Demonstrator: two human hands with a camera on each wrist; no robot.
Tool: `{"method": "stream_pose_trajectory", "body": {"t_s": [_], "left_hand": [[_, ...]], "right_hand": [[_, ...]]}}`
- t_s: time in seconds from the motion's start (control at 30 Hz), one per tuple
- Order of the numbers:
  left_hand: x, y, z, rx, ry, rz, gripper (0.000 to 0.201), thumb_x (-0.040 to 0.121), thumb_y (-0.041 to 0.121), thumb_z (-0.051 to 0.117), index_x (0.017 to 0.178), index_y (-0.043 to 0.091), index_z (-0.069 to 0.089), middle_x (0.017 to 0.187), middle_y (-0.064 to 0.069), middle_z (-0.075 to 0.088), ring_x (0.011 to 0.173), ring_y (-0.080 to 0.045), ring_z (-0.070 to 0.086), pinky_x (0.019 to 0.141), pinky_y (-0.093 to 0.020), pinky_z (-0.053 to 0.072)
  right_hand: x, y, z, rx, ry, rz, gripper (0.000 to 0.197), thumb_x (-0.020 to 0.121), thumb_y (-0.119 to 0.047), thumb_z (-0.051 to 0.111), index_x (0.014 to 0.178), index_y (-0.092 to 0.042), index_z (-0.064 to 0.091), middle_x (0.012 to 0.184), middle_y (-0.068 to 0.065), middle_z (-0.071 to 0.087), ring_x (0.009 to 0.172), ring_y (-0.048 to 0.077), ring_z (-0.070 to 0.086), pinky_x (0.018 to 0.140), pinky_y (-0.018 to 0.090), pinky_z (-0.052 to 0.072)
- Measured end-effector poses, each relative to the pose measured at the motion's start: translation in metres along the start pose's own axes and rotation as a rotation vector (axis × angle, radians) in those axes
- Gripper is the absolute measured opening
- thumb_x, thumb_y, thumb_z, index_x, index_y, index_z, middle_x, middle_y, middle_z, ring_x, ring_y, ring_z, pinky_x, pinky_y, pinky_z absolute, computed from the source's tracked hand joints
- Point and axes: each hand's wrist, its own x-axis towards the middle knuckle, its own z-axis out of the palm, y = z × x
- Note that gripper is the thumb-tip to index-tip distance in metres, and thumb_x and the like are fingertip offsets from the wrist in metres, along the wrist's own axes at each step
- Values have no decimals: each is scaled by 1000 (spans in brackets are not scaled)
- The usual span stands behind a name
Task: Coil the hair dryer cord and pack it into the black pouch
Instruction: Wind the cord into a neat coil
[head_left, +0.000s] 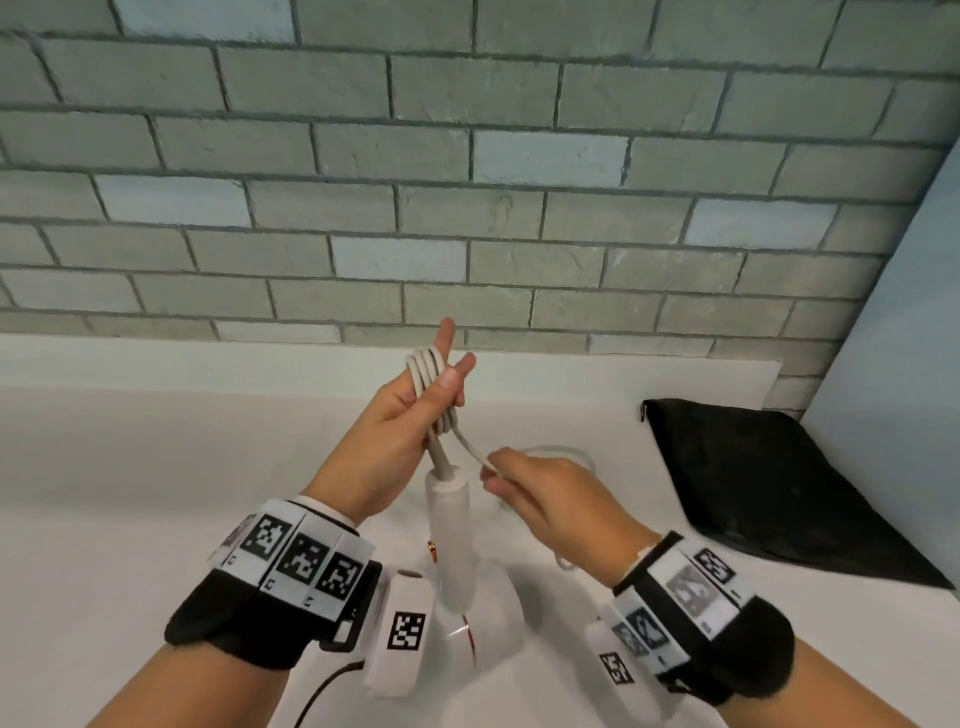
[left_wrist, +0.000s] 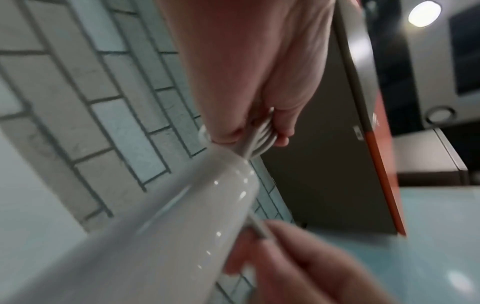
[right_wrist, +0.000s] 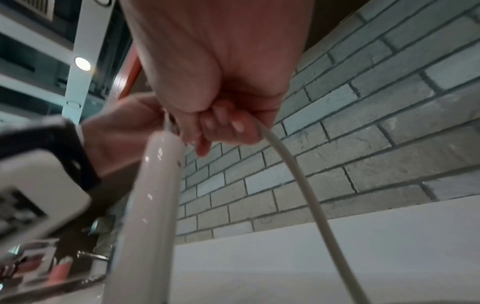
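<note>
White cord, part-coiled; pouch not yet in use.

Several loops of the cord (head_left: 430, 382) lie stacked in the left hand (head_left: 395, 421), thumb clamped over them, forefingers straight, just above the handle of the hair dryer (head_left: 451, 530), which stands on the white counter (head_left: 130, 467). Right hand (head_left: 540, 493) pinches the free run of cord, feeding the next turn; a slack length trails on the counter behind it. Black pouch (head_left: 769, 478) lies flat to the right, well apart, holding nothing visible. Judged: coiling roughly midway; packing entirely outstanding.

Both hands raised: left hand (head_left: 402, 415) thumb clamped, fingers extended; right hand (head_left: 540, 491) pinching.
</note>
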Motion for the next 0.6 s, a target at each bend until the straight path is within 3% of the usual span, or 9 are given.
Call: {"method": "stream_pose_trajectory", "body": {"t_s": [0.07, 0.13, 0.2, 0.23, 0.3, 0.37, 0.43, 0.5, 0.6], "left_hand": [[1, 0, -4, 211, 39, 42, 28, 87, 35, 41, 108, 24, 55, 148, 20, 28, 120, 18, 38, 87, -4, 40], [2, 0, -6, 299, 33, 62, 34, 89, 36, 40, 121, 33, 49, 142, 10, 45, 118, 15, 44, 91, -5, 40], [0, 1, -1, 343, -16, 73, 26, 89, 42, 40, 105, 41, 61, 120, 11, 64, 114, 1, 55, 100, -20, 42], [-1, 4, 2, 364, -45, 75, 26, 89, 43, 40, 91, 43, 65, 103, 15, 70, 107, -5, 60, 97, -24, 43], [-6, 9, 10, 345, -126, 55, 32, 91, 40, 35, 79, 34, 65, 76, 10, 71, 90, -14, 66, 86, -21, 46], [-10, 14, 18, 248, -216, 14, 36, 91, 40, 29, 84, 17, 56, 59, 2, 63, 75, -17, 68, 79, -20, 48], [-12, 15, 22, 185, -287, -33, 39, 93, 41, 26, 84, 13, 51, 51, 5, 50, 60, -16, 62, 75, -27, 49], [-14, 13, 25, 93, -355, -55, 34, 93, 38, 29, 79, 15, 50, 48, 9, 42, 51, -14, 52, 86, -40, 47], [-15, 11, 23, -68, -406, -65, 30, 90, 40, 39, 69, 21, 50, 46, 10, 36, 45, -12, 44, 92, -31, 46]], "right_hand": [[-9, -7, -8, 49, 46, -102, 31, 91, -42, 36, 81, -16, 50, 66, 0, 53, 61, 21, 52, 58, 42, 46], [-12, -16, -19, 122, 111, -162, 24, 92, -35, 43, 80, -17, 54, 68, -11, 47, 61, 10, 48, 57, 35, 46], [-9, -24, -34, 194, 234, -189, 20, 90, -28, 48, 86, -14, 62, 72, -18, 48, 65, -2, 47, 61, 20, 43], [-5, -27, -44, 220, 307, -187, 19, 89, -25, 51, 87, -12, 64, 73, -20, 48, 67, -4, 47, 63, 14, 40], [6, -29, -62, 262, 425, -154, 14, 87, -21, 55, 85, -11, 65, 74, -17, 52, 68, -3, 49, 64, 9, 37], [15, -26, -74, 332, 469, -101, 4, 86, -17, 59, 84, -16, 62, 76, -13, 56, 69, -1, 51, 65, 9, 38], [22, -22, -77, 415, 420, -76, 7, 86, -14, 56, 91, -18, 60, 82, -9, 57, 74, -2, 53, 69, 8, 39], [26, -20, -74, 443, 291, -84, 20, 89, -13, 49, 106, -16, 58, 91, -1, 54, 82, -3, 51, 75, 8, 39], [27, -23, -68, 630, 55, -17, 30, 96, -13, 35, 121, -16, 52, 97, -2, 53, 77, -7, 51, 68, 6, 39]]}}
